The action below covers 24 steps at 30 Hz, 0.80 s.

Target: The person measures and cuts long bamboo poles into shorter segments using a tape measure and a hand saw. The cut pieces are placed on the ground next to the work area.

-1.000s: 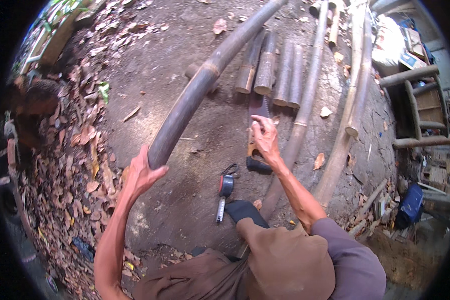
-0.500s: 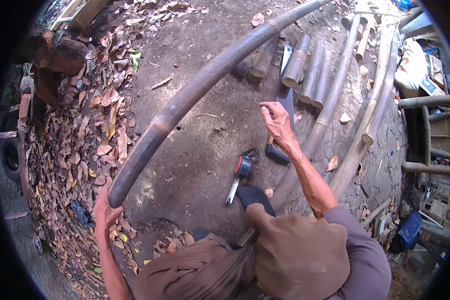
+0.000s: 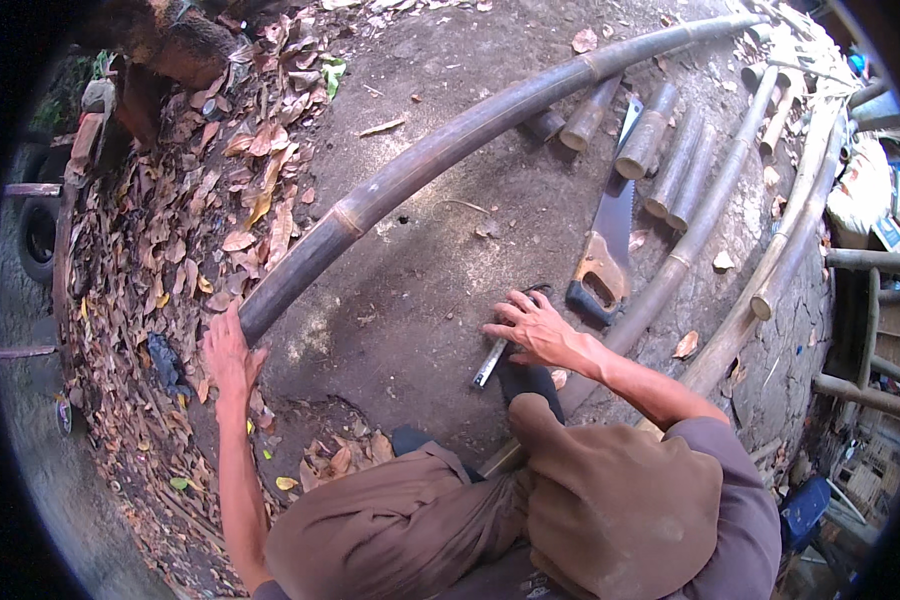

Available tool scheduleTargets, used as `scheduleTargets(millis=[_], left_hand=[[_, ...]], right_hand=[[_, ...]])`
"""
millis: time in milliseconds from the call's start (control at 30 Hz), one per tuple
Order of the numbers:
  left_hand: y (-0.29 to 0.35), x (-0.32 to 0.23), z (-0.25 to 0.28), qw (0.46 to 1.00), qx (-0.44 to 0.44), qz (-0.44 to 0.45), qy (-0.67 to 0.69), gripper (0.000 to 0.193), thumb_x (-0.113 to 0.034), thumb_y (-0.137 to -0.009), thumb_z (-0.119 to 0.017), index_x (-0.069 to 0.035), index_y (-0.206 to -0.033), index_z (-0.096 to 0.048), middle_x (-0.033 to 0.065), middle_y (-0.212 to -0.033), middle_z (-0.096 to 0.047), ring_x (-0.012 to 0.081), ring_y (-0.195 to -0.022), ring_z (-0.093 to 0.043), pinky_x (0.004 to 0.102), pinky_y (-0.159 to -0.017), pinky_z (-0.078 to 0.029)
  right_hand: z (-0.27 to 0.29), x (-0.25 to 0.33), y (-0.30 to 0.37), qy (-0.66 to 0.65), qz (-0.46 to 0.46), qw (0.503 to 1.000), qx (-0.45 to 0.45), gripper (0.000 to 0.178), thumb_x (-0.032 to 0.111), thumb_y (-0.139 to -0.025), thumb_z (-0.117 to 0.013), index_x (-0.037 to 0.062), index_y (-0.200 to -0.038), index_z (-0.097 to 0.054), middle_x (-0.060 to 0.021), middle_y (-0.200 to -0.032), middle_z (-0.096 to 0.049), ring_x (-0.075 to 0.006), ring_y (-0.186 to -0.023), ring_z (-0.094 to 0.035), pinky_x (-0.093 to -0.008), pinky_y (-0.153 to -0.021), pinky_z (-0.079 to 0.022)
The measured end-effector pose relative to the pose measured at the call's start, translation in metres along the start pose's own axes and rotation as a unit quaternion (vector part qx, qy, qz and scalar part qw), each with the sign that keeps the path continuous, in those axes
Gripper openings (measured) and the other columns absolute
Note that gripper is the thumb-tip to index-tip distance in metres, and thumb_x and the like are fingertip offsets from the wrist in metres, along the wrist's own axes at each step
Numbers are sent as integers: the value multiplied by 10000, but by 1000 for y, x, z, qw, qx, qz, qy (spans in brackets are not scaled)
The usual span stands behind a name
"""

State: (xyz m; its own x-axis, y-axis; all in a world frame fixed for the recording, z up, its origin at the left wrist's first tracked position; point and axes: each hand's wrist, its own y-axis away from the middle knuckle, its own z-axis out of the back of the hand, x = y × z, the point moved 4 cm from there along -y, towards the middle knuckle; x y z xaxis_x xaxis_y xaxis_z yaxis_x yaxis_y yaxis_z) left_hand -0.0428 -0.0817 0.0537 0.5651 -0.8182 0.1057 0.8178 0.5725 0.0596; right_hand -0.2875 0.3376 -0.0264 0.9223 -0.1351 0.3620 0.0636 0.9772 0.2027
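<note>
My left hand is at the near end of a long dark bamboo pole, its fingers along the side and its thumb below the cut end. The pole curves up and away to the far right. My right hand, fingers spread and bent, is over a tape measure on the ground beside my foot. The hand hides the tape's case; a pale strip shows below the fingers. Past that hand, a handsaw with a wooden handle lies on the dirt.
Several short cut bamboo pieces lie beyond the saw. Longer bamboo poles run along the right, near a bamboo frame. Dry leaves cover the left side, with a tire farther out.
My right hand has come down and back from above the saw to the tape measure, its fingers spreading. My left hand has turned at the pole's end. The whole view has shifted.
</note>
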Motion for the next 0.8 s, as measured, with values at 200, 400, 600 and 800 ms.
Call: scheduleTargets(millis=[200, 400, 600, 800], left_hand=[[-4, 6, -29, 998, -28, 3, 56, 907, -126, -567, -868, -94, -1380, -467, 137, -1167, -610, 335, -1103, -582, 458, -889, -458], [0, -12, -8, 999, 13, 27, 27, 939, -263, -599, -877, -117, -1417, -440, 141, -1248, -581, 323, -1218, -534, 464, -983, -421], [24, -68, 36, 985, -157, -7, 66, 809, -336, -723, -831, -103, -1398, -452, 128, -1316, -520, 327, -1298, -456, 484, -1103, -329], [65, -171, -7, 811, 84, 33, 579, 536, -455, -915, -679, -47, -1254, -605, 141, -1124, -661, 229, -1005, -661, 390, -856, -550]], right_hand=[[-1, -36, -4, -70, 20, 995, 74, 504, 186, -817, -736, 134, -1290, -569, -139, -1166, -583, -346, -1132, -540, -466, -872, -514], [65, -36, 7, -462, -205, 863, -7, 438, 281, -889, -709, 51, -1250, -613, -105, -925, -688, -233, -843, -676, -355, -758, -559], [29, -20, -17, -785, -284, 545, -76, 493, 392, -910, -698, 69, -1262, -579, -83, -992, -669, -202, -820, -678, -372, -704, -578], [26, 49, -58, -830, -232, 503, -66, 452, 390, -932, -660, 85, -1243, -536, -88, -1020, -660, -258, -868, -685, -443, -749, -589]])
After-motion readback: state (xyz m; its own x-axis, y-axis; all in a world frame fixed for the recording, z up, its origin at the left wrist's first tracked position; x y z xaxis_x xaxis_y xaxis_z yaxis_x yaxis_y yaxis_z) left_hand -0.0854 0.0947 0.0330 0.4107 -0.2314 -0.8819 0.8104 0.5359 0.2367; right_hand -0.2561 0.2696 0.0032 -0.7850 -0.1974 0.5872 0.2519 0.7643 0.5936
